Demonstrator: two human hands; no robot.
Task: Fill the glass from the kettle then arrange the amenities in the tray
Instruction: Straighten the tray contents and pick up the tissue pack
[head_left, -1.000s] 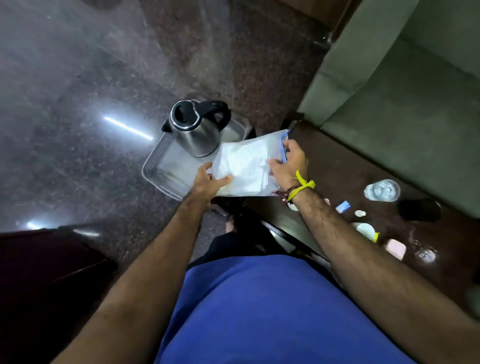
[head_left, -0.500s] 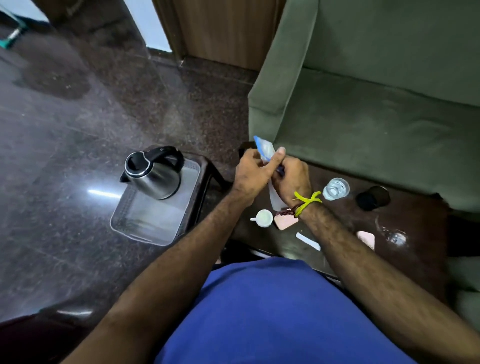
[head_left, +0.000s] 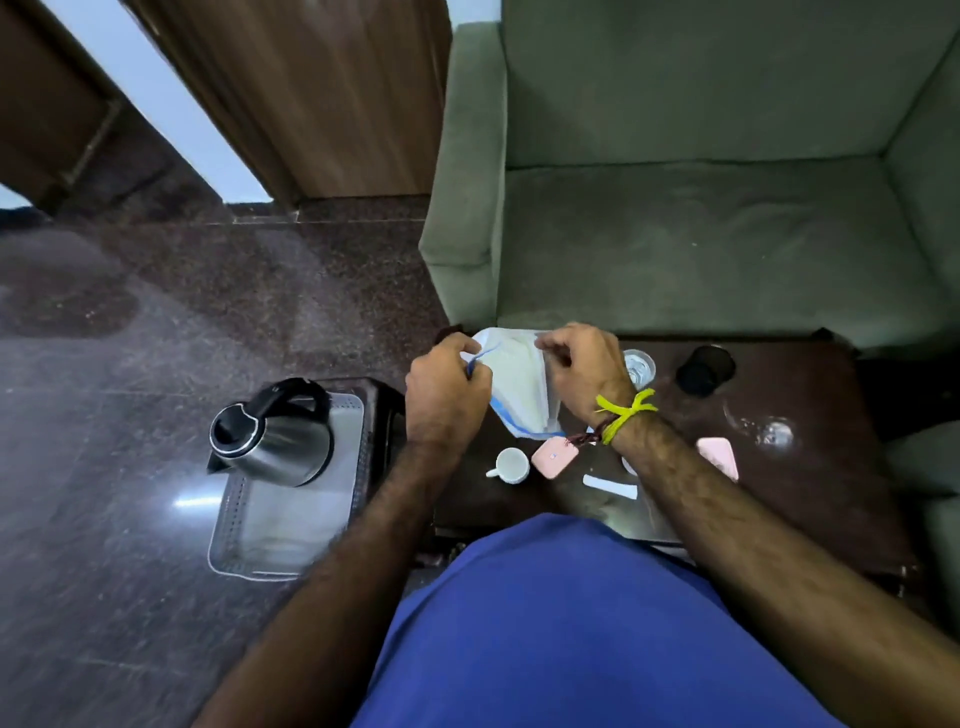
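Observation:
Both hands hold a clear plastic zip bag with a blue seal above the dark table. My left hand pinches its left edge and my right hand grips its right top edge. A steel kettle with a black handle stands on the silver tray, left of the table. A glass of water stands just right of my right hand. A white cup, two pink packets and a white sachet lie on the table.
A black round object stands right of the glass, with a wet patch near it. A green sofa lies beyond the table. The tray rests on a dark stool over a polished stone floor. A wooden door stands behind.
The bag went from over the tray to above the table. Both hands now hold it by its top edges, spread apart. The view tilted up toward the sofa.

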